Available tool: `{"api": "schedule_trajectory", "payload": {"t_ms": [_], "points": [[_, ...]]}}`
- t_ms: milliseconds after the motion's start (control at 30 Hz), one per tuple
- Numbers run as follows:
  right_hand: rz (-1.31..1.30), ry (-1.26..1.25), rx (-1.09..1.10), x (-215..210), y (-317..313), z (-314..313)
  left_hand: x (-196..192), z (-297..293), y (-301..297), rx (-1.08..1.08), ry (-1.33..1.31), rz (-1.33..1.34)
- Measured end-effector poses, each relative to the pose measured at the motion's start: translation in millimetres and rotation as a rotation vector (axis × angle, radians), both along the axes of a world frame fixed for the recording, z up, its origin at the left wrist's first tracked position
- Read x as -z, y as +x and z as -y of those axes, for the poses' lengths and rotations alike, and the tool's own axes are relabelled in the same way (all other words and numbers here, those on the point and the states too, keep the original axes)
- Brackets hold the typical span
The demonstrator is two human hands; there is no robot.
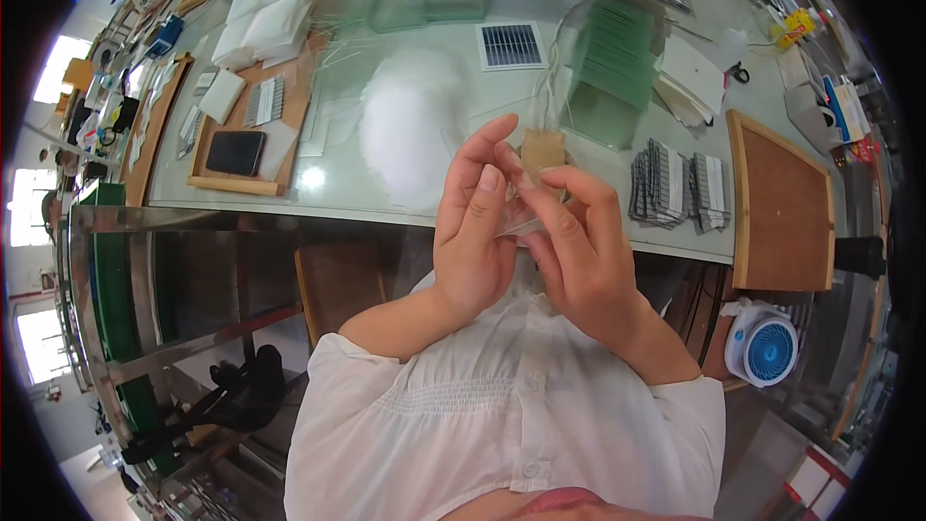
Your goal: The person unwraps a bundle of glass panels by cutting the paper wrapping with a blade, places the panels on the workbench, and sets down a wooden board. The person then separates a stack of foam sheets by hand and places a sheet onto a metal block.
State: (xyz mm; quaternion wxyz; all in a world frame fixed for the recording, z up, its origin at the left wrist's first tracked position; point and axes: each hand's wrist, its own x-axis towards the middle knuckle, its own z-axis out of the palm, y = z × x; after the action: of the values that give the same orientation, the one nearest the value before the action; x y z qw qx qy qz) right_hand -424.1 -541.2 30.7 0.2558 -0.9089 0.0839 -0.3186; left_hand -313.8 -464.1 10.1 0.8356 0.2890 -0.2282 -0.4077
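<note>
In front of my chest, just past the near edge of the table, my left hand [473, 232] and my right hand [590, 246] come together. Between them is a small piece of clear film [521, 222], partly hidden by the fingers. My left fingers are bent around its left side, with the thumb raised. The right fingers are curled and pinch at it from the other side. Behind my fingertips a tan block [543, 150] sits on the table. Ahead of the hands are a mound of thin white sheets [410, 125] and a stack of greenish glass panes [610, 72].
A small solar panel [510, 45] lies farther back. At left, a wooden tray [236, 185] holds a phone [234, 152]. At right are stacks of striped grey strips [662, 185], a wooden board [783, 203] and a white fan [764, 345] below.
</note>
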Motion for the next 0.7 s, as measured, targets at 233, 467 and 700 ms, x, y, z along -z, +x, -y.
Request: {"api": "schedule_trajectory", "payload": {"t_ms": [233,467,700], "points": [[0.148,-0.062,0.062,8.3,-13.4,-2.1,-7.6,4.6,-20.0,-0.021,-0.012,0.157],[0.198,-0.109,0.095,7.2,-26.3,-3.1,-1.9,3.7,-28.3,0.028,-0.072,0.211],[0.253,0.036,-0.079,6.8,-41.9,4.5,-2.9,9.2,-41.0,0.002,-0.091,0.257]]}}
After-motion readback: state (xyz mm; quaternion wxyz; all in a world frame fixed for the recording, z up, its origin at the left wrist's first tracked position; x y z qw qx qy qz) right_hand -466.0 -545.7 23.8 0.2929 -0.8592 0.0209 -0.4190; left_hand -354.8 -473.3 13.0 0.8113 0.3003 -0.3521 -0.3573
